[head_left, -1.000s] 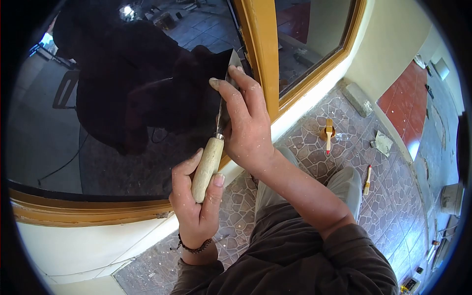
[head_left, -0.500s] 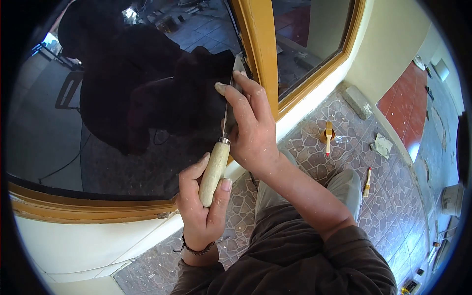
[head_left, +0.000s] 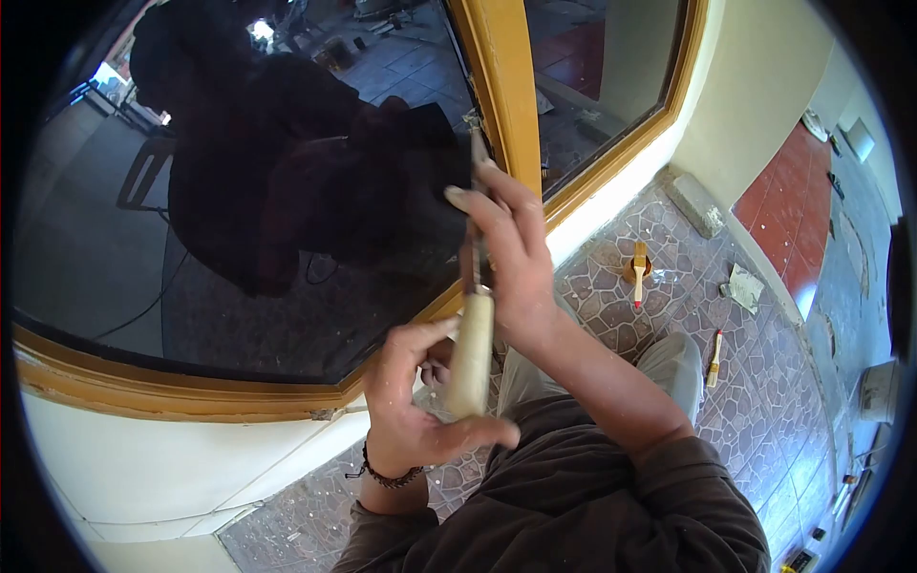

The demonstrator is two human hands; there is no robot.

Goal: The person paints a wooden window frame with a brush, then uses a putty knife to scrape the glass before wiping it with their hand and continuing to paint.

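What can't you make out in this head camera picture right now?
Broad face of the blade: head view; nearly edge-on, partly behind the right hand.
Whether the left hand touches the handle: head view; overlap, motion blur.
Yellow-black object: head view; cut by bottom edge.

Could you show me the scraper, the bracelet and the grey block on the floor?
Scraper (head_left: pixel 472 351): head view, on its pale handle.
Bracelet (head_left: pixel 392 478): head view, on its dark band.
Grey block (head_left: pixel 695 202): head view, on its upper face.
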